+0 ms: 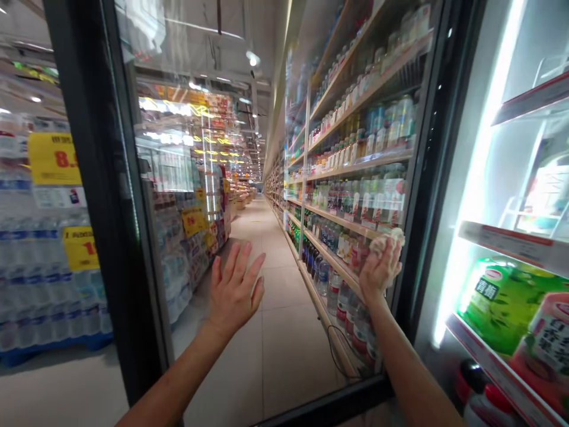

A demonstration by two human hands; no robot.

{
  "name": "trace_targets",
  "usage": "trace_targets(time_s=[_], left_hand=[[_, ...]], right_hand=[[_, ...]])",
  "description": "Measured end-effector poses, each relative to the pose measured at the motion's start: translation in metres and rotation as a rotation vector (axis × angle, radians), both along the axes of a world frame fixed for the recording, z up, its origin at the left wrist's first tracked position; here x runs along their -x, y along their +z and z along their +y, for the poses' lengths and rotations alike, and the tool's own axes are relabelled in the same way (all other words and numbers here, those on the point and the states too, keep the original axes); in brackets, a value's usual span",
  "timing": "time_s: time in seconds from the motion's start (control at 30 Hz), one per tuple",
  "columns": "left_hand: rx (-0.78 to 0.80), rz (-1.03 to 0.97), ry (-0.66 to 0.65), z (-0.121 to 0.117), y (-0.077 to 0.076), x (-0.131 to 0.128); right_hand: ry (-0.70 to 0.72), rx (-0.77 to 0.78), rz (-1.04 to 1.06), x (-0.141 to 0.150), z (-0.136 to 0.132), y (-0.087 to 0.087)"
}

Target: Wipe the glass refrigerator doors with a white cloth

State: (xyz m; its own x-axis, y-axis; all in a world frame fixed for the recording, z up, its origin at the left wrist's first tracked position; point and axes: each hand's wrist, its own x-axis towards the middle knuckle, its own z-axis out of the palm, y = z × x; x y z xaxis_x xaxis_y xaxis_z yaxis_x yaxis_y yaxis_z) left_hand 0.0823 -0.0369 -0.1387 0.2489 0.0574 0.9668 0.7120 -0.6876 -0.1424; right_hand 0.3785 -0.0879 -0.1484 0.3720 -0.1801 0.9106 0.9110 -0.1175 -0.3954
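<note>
An open glass fridge door (284,118) with a black frame stands in front of me. My left hand (235,290) lies flat on the glass with its fingers spread. My right hand (380,267) presses a crumpled pale cloth (391,237) against the glass near the door's right edge. The glass reflects and shows through a long shop aisle with shelves of bottles.
The lit fridge interior (511,237) is to the right, with green and red drink cartons (502,296) on a shelf and a red-capped bottle (478,385) below. Stacked water bottles and yellow price signs (53,157) stand at left. A tiled aisle floor (267,332) runs ahead.
</note>
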Motion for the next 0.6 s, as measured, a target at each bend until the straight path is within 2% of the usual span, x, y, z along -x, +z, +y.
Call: trace_targets(time_s=[0.07,0.2,0.27,0.33,0.4,0.47,0.53,0.6], left_hand=[[-0.01,0.002,0.003,-0.001,0.001,0.0],[-0.02,0.018,0.015,-0.002,0.002,0.001],[-0.016,0.018,0.01,-0.002,0.002,0.002],[-0.012,0.02,0.004,-0.003,0.002,0.002],[-0.01,0.019,0.003,-0.004,0.003,0.002],[-0.014,0.019,0.009,-0.004,0.003,0.002],[-0.021,0.016,0.018,-0.004,0.003,0.002],[-0.019,0.017,0.02,-0.004,0.003,0.001]], right_hand=[[0.019,-0.016,0.02,0.007,0.003,0.006],[0.133,0.181,-0.428,0.04,0.008,-0.002],[0.14,0.242,-0.561,0.034,0.006,-0.005],[0.091,0.181,-0.449,0.011,0.003,0.0],[0.032,0.056,-0.165,-0.012,0.0,0.013],[0.013,-0.025,0.025,-0.015,0.001,0.026],[0.042,-0.012,-0.051,0.006,0.005,0.033],[0.099,0.079,-0.301,0.039,0.01,0.03]])
